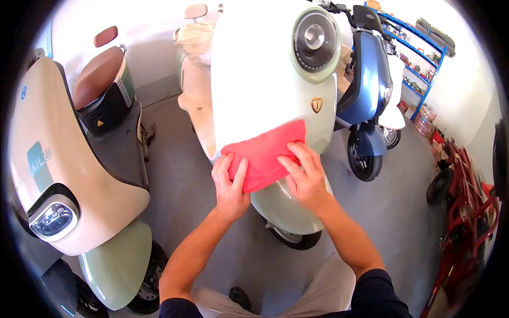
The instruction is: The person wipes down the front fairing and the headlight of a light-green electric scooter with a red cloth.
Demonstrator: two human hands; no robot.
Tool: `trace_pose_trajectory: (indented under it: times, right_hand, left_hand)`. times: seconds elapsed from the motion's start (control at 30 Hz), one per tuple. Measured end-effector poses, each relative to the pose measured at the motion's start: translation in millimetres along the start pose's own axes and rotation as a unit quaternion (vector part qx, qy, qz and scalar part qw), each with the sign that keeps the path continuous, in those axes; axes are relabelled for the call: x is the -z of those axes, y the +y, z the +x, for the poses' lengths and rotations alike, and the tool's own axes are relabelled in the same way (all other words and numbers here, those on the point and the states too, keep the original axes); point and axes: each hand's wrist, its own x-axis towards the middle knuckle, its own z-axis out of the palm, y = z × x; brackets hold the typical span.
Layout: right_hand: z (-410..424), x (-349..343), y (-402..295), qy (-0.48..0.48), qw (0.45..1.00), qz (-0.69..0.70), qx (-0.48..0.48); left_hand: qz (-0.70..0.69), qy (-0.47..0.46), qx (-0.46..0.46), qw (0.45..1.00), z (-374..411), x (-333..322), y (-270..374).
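Observation:
A folded red cloth (262, 157) is stretched between my two hands in front of a pale green scooter's front panel (324, 119). My left hand (232, 187) grips its left end, fingers over the top face. At the right end, my right hand (306, 175) holds it with thumb and fingers. Whether the cloth touches the panel I cannot tell. Above it are the round headlight (316, 37) and a gold shield badge (317, 105). Below the hands is the scooter's front mudguard (290, 208), with the front wheel (296, 239) partly hidden beneath it.
A beige scooter (107, 187) stands close on the left, another with a brown seat (97, 77) behind its front. To the right is a blue scooter (366, 79). Blue shelving (431, 75) lines the far wall; red metal frames (465, 206) lie along the right side.

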Motion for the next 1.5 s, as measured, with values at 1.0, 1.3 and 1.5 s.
trace_pose_trajectory:
  times: [1.0, 1.3, 1.5]
  right_hand:
    - [105.1, -2.4, 57.4, 0.170, 0.984, 0.061, 0.014]
    - [49.3, 12.9, 111.2, 0.139, 0.976, 0.108, -0.129]
    - [1.5, 14.2, 102.1, 0.127, 0.979, 0.065, -0.143]
  left_hand:
    - [0.112, 0.031, -0.050, 0.992, 114.2, -6.2, 25.1]
    - [0.179, -0.072, -0.142, 0.971, 148.7, -38.2, 73.4]
    - [0.202, -0.126, -0.156, 0.959, 125.7, -44.7, 82.2]
